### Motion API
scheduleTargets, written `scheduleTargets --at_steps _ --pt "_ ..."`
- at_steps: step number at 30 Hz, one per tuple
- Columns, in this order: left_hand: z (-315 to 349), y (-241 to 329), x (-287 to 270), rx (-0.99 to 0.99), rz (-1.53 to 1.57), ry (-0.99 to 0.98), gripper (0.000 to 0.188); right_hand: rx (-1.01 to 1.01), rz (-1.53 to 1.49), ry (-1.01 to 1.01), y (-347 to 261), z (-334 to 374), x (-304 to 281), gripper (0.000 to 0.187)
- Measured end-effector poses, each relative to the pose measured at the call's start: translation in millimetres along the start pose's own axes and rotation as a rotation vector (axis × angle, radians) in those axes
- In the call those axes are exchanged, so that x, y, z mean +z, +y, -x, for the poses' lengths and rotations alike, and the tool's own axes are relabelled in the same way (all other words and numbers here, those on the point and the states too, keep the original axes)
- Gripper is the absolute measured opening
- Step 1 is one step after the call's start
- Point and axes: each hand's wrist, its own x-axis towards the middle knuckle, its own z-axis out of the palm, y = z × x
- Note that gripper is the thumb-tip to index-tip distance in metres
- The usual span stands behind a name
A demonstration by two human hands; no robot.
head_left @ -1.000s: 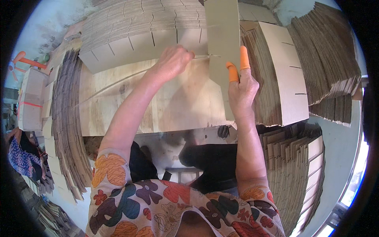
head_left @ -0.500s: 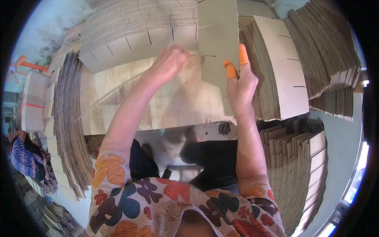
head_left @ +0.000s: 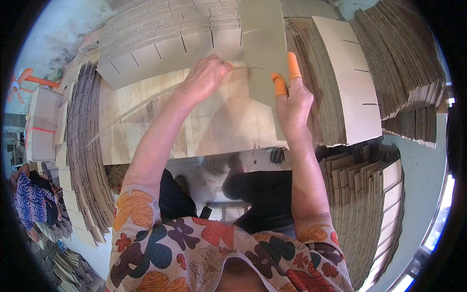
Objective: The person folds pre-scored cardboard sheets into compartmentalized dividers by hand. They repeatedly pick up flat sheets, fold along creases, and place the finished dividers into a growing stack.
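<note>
My right hand, with orange rubber caps on two fingertips, holds an upright slotted cardboard sheet over the plywood worktable. My left hand pinches a second cardboard sheet, seen edge-on as a thin curved strip, where it meets the upright sheet's slot. Both sheets are lifted just above the tabletop.
Stacks of slotted cardboard sheets ring the table: a fanned pile at the back, a tall stack on the left, piles on the right and far right. More stacks stand lower right. Another person is at far left.
The upright sheet and both hands have shifted slightly right and toward me. My left hand has kept its pinch on the thin sheet at the slot.
</note>
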Motion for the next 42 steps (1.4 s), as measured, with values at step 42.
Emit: scheduleTargets --at_steps 42 --pt "-48 -64 17 0.002 0.007 0.136 0.010 -0.104 0.034 -0.061 10 17 25 0.075"
